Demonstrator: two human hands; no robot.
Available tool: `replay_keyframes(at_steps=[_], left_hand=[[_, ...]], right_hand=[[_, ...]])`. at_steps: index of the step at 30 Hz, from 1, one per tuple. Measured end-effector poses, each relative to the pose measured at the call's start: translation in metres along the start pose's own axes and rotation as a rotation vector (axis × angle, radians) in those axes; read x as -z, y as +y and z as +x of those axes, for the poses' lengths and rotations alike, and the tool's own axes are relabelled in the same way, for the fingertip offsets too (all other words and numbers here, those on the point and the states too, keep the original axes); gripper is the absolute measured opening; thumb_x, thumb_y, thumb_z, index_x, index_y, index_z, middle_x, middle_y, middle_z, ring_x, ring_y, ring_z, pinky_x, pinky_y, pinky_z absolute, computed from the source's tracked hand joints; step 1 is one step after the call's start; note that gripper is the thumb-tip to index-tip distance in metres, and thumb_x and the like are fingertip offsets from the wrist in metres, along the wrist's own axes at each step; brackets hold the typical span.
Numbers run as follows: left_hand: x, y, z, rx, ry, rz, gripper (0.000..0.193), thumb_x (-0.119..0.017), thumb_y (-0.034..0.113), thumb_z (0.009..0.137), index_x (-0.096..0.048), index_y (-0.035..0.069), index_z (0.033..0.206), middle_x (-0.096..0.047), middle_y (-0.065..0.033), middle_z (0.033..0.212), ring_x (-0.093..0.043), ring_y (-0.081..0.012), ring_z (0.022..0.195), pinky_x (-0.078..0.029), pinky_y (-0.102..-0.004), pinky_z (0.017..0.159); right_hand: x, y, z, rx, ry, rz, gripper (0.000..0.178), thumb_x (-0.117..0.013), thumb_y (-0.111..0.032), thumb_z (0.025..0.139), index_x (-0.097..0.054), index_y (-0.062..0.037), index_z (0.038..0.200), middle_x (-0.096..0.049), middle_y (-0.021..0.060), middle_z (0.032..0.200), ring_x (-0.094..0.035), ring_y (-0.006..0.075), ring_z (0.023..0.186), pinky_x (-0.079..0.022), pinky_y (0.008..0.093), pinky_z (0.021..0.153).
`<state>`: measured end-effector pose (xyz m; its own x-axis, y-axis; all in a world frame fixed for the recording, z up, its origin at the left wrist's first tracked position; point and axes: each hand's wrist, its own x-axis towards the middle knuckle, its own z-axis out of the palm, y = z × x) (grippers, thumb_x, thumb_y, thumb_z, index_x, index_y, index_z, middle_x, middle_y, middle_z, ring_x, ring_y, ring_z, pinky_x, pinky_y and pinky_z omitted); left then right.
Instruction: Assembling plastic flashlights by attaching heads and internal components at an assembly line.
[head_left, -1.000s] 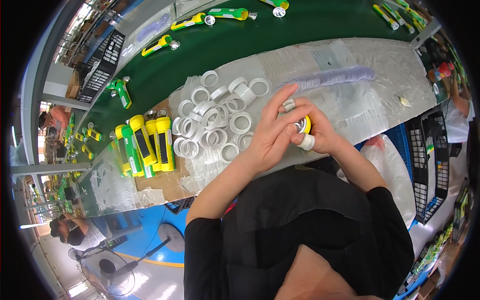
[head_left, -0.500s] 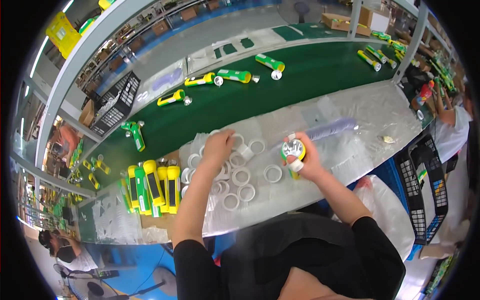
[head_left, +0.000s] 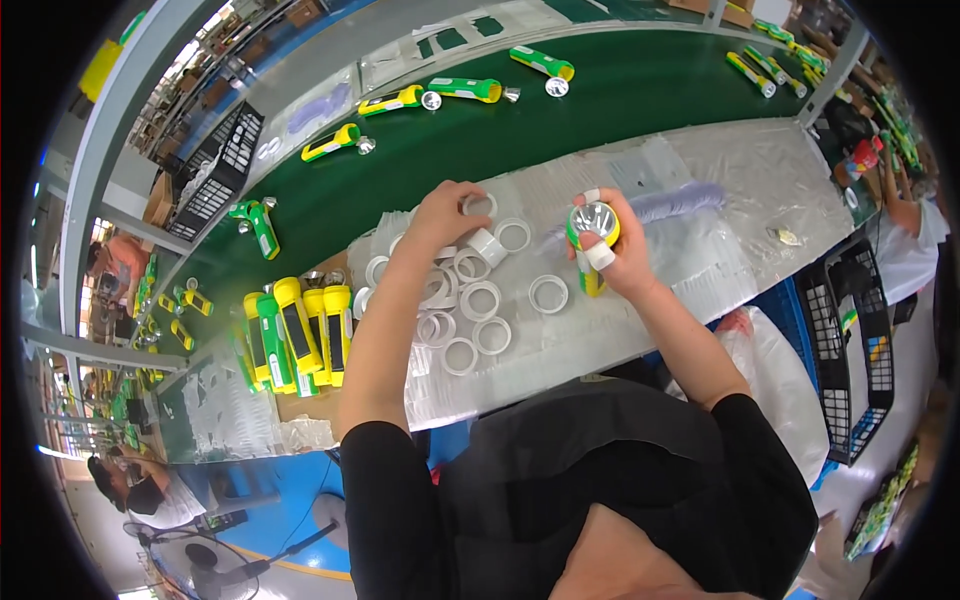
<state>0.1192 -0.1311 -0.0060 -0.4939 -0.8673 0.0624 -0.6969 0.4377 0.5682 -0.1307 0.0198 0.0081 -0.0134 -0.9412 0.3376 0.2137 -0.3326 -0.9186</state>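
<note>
My left hand point(head_left: 450, 213) reaches over a pile of white rings point(head_left: 481, 301) on the plastic-covered bench. Its thumb and fingers close around the edge of one white ring point(head_left: 483, 206) at the pile's far side. In my right hand point(head_left: 624, 250) is a green and yellow flashlight point(head_left: 592, 277), held with its shiny reflector point(head_left: 594, 220) facing up. White wraps cover a finger and the thumb of that hand. A single ring point(head_left: 548, 294) lies flat between the pile and the flashlight.
Several yellow and green flashlights point(head_left: 291, 325) lie side by side left of my left forearm. Beyond the bench, a green conveyor belt point(head_left: 640, 108) carries more flashlights with reflectors hanging out. Purple-tinted stacked discs point(head_left: 665, 207) lie right of my right hand. Black crates point(head_left: 850, 370) stand at the right.
The whole view has shifted, so the bench sits higher in the picture. My left hand has moved slightly farther out with a ring at its fingers. My right hand still holds the flashlight.
</note>
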Motion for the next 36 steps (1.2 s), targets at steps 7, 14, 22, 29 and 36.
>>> replay_keyframes(at_steps=[7,14,22,29,36], left_hand=[[-0.003,0.03,-0.017,-0.203,0.237,-0.191,0.02,-0.068,0.022,0.088,-0.073,0.007,0.1,-0.058,-0.0108,0.105,-0.059,-0.0194,0.082,-0.048,-0.0311,0.071],[0.0,0.147,-0.056,-0.578,0.328,-0.371,0.017,-0.07,0.016,0.086,-0.074,0.006,0.099,-0.056,-0.0098,0.103,-0.056,-0.0196,0.087,-0.045,-0.0298,0.069],[0.01,0.155,-0.059,-0.577,0.225,-0.218,0.03,-0.08,0.027,0.075,-0.075,0.011,0.101,-0.054,-0.0061,0.097,-0.051,-0.019,0.081,-0.045,-0.0305,0.067],[0.008,0.155,-0.054,-0.608,0.192,-0.198,0.039,-0.085,0.027,0.067,-0.075,0.012,0.102,-0.055,-0.007,0.096,-0.056,-0.0225,0.081,-0.049,-0.0337,0.069],[-0.006,0.173,-0.054,-0.608,0.181,-0.168,0.05,-0.086,0.019,0.067,-0.068,0.012,0.112,-0.059,-0.008,0.105,-0.06,-0.024,0.093,-0.053,-0.0348,0.076]], right_hand=[[-0.003,0.002,0.001,0.013,-0.044,0.034,0.038,-0.067,-0.015,0.088,-0.047,-0.005,0.119,-0.059,0.0052,0.088,-0.06,0.0123,0.072,-0.051,0.0275,0.063],[0.001,0.008,0.001,0.114,-0.039,-0.078,0.041,-0.07,-0.015,0.088,-0.049,-0.0055,0.121,-0.059,0.0041,0.099,-0.06,0.0096,0.079,-0.051,0.0256,0.066],[0.016,0.006,-0.001,0.026,-0.17,-0.03,0.057,-0.073,-0.03,0.087,-0.044,-0.005,0.13,-0.052,0.0055,0.119,-0.052,0.0156,0.111,-0.045,0.0301,0.094],[0.032,-0.019,0.009,0.312,-0.217,-0.219,0.063,-0.076,-0.036,0.084,-0.049,-0.0053,0.132,-0.05,0.0128,0.137,-0.052,0.0254,0.124,-0.048,0.0384,0.095],[0.062,-0.1,0.026,0.4,-0.419,-0.888,0.042,-0.078,-0.02,0.074,-0.062,-0.0025,0.109,-0.062,0.0122,0.114,-0.063,0.0301,0.098,-0.051,0.0359,0.082]])
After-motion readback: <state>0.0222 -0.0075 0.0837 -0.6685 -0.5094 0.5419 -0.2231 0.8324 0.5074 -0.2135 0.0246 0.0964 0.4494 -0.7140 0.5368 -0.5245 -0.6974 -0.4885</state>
